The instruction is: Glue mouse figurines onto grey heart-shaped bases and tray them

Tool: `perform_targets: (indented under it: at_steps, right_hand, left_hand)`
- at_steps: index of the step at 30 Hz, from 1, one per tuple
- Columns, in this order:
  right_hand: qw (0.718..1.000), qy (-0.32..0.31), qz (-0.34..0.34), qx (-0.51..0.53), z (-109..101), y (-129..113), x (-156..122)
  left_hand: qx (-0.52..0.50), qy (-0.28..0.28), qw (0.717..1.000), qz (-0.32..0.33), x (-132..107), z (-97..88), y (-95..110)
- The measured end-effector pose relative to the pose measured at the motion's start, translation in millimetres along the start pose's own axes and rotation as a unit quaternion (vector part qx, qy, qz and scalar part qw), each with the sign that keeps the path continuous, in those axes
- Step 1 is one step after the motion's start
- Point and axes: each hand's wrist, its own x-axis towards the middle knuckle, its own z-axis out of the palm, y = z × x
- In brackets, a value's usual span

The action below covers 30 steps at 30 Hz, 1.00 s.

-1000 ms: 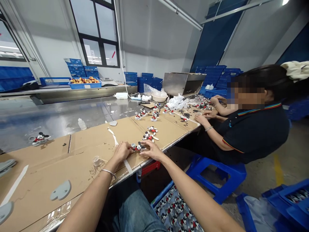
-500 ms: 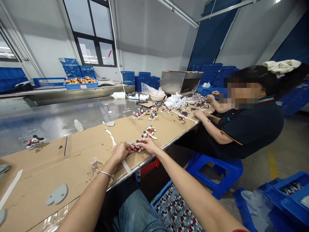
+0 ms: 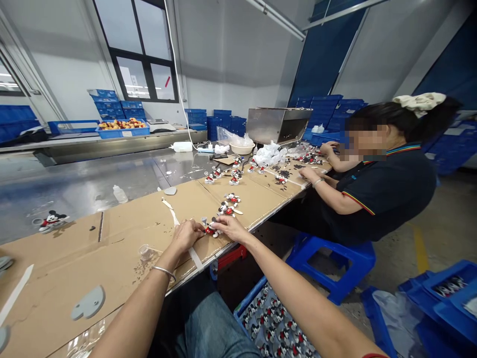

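Note:
A small red, black and white mouse figurine (image 3: 210, 229) is held low over the cardboard at the table's near edge. My left hand (image 3: 187, 234) pinches its left side, fingertips pressed together. From the right, my right hand (image 3: 231, 229) grips it near the dark head with thumb and fingers. Fingers cover parts of the figurine. Just beyond it stands a small clear cup (image 3: 203, 220). Two similar figurines lie close behind my right hand, the nearer one a mouse figurine (image 3: 224, 208). Another clear cup (image 3: 144, 252), tiny dark bits around it, is left of my left wrist.
Cardboard (image 3: 122, 268) covers the near table edge. A grey flat piece (image 3: 88, 302) lies at left, a squeeze bottle (image 3: 119, 194) farther back. A blue crate (image 3: 276, 318) of figurines stands beside my legs. At right a co-worker (image 3: 383, 189) sits at the same table.
The view has shifted slightly. Both hands stay at the figurine, which appears turned a little, with more of its white lower part showing.

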Motion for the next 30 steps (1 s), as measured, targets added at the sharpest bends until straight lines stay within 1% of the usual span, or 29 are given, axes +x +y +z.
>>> perform_targets:
  at_steps: [4,10,15,17,24,30]
  right_hand:
    - [1.0,0.0,-0.02,-0.009,-1.6,0.4,-11.3]
    - [0.998,0.041,-0.029,-0.028,1.9,6.9,-16.6]
    - [0.999,0.015,-0.04,-0.018,3.7,16.6,-11.5]
    - [0.999,0.014,-0.042,-0.021,3.3,18.9,-10.4]
    - [0.997,0.036,-0.056,-0.044,5.3,12.2,-21.6]
    - [0.998,0.031,-0.059,-0.005,6.8,12.5,-22.6]
  left_hand:
    - [0.003,0.002,1.0,-0.007,0.3,1.3,-0.2]
    - [0.005,-0.001,1.0,-0.008,0.2,0.3,1.1]
    - [0.002,-0.009,1.0,-0.009,1.9,-0.3,1.4]
    - [0.003,-0.012,1.0,-0.011,2.9,-0.1,0.9]
    - [0.019,-0.018,1.0,-0.007,4.7,1.4,-1.9]
    - [0.023,-0.012,1.0,-0.013,4.8,1.5,-2.6]
